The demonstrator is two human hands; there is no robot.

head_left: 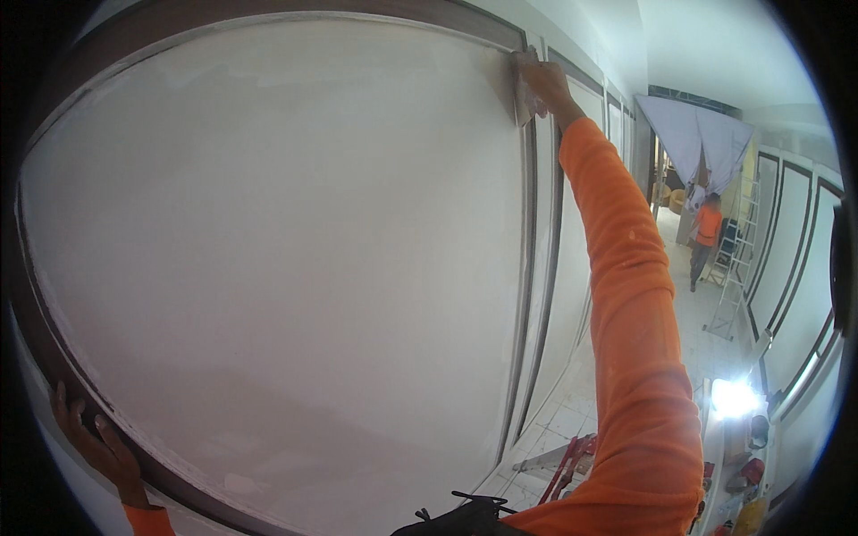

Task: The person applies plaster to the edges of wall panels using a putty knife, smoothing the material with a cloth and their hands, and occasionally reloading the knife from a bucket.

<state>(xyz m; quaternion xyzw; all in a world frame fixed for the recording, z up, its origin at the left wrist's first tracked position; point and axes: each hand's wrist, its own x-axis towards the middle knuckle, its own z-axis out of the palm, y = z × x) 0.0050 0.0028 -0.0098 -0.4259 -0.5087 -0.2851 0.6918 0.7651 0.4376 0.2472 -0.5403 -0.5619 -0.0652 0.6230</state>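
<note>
A large off-white wall panel (277, 241) in a dark brown frame (402, 16) fills most of the view. My right hand (545, 80), at the end of an orange sleeve, grips a thin flat tool (524, 103), possibly a scraper, against the panel's upper right corner by the frame's edge. The tool's exact shape is partly hidden by my fingers. My left hand (94, 438) rests with fingers apart on the lower left part of the frame, holding nothing. Pale, uneven patches show along the panel's edges.
A tiled corridor (554, 420) runs down the right past more framed panels (778, 250). A co-worker (706, 230) in orange stands beside a ladder (742, 259) under draped white sheeting (697, 134). Red metal gear (567, 460), a bright lamp (735, 397) and assorted items lie low at the right.
</note>
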